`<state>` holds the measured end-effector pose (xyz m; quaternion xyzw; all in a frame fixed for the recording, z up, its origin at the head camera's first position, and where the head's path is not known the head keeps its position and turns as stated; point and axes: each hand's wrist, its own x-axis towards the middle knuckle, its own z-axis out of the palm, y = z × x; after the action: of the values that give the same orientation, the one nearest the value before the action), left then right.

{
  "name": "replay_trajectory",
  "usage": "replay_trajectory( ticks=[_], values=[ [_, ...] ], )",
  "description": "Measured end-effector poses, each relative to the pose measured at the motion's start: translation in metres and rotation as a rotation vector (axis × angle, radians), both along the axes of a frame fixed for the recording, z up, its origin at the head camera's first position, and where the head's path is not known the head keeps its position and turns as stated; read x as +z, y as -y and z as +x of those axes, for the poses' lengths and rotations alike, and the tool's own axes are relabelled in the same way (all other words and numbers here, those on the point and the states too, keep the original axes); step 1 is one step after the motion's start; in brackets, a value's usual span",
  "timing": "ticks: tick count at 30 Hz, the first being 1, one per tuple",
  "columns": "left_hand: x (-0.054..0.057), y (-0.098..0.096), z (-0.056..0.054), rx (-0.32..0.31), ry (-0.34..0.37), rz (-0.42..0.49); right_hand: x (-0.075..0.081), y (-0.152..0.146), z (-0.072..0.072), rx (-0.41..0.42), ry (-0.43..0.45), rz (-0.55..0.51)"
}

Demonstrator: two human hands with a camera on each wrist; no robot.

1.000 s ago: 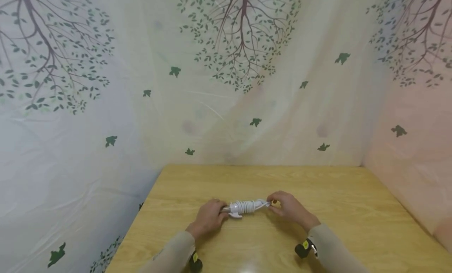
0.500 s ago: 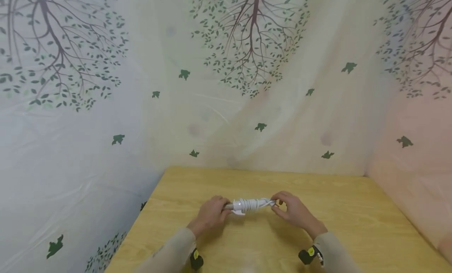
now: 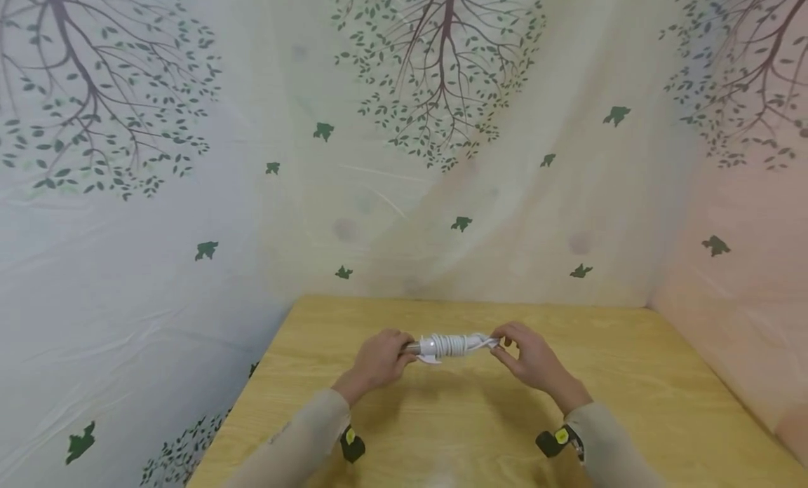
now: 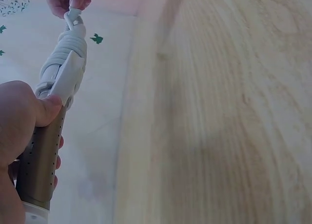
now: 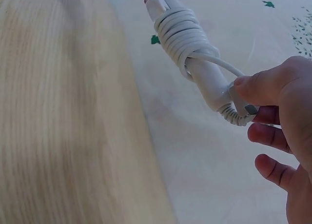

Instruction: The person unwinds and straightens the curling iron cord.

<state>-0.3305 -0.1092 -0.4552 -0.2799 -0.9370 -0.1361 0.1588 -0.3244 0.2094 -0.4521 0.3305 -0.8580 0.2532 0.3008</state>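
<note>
A curling iron (image 3: 431,346) is held level above the table, its white cord (image 5: 179,32) wound in several turns around the white handle (image 5: 208,82). My left hand (image 3: 379,360) grips the gold-coloured perforated barrel (image 4: 40,158), the thumb lying by the white clamp lever (image 4: 68,78). At the other end, my right hand (image 3: 535,356) pinches the cord's end piece (image 5: 238,98), which looks like a plug, between thumb and index finger beside the ribbed cord sleeve (image 5: 233,115). Its other fingers are loosely bent. Much of the barrel is hidden by the left hand in the head view.
A wood-grain table (image 3: 442,418) lies under both hands. Pale sheeting (image 3: 404,249) printed with trees and green leaves hangs behind it and along both sides. Dark camera mounts (image 3: 352,444) sit at the wrists.
Both hands have raised the curling iron and carried it slightly away and to the right. The grip at each end looks the same. The head view has shifted a little.
</note>
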Motion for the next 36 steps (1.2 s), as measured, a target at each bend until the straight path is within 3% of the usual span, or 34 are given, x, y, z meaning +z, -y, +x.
replay_trajectory(
  ticks=[12, 17, 24, 28, 36],
  values=[
    [0.035, 0.000, -0.002, -0.022, 0.016, 0.020, 0.029, -0.001, 0.001, 0.026, -0.085, -0.022],
    [0.043, -0.001, -0.005, -0.039, -0.009, 0.011, 0.033, -0.002, 0.002, 0.001, -0.098, -0.022],
    [0.055, -0.001, -0.005, -0.038, 0.010, 0.010, 0.037, -0.002, 0.003, -0.008, -0.093, -0.073],
    [0.064, -0.001, -0.005, -0.052, -0.028, 0.008, 0.042, -0.003, 0.003, -0.015, -0.115, -0.117],
    [0.064, -0.002, -0.007, -0.053, -0.059, -0.001, 0.042, -0.003, 0.003, 0.011, -0.117, -0.168]
  ],
)
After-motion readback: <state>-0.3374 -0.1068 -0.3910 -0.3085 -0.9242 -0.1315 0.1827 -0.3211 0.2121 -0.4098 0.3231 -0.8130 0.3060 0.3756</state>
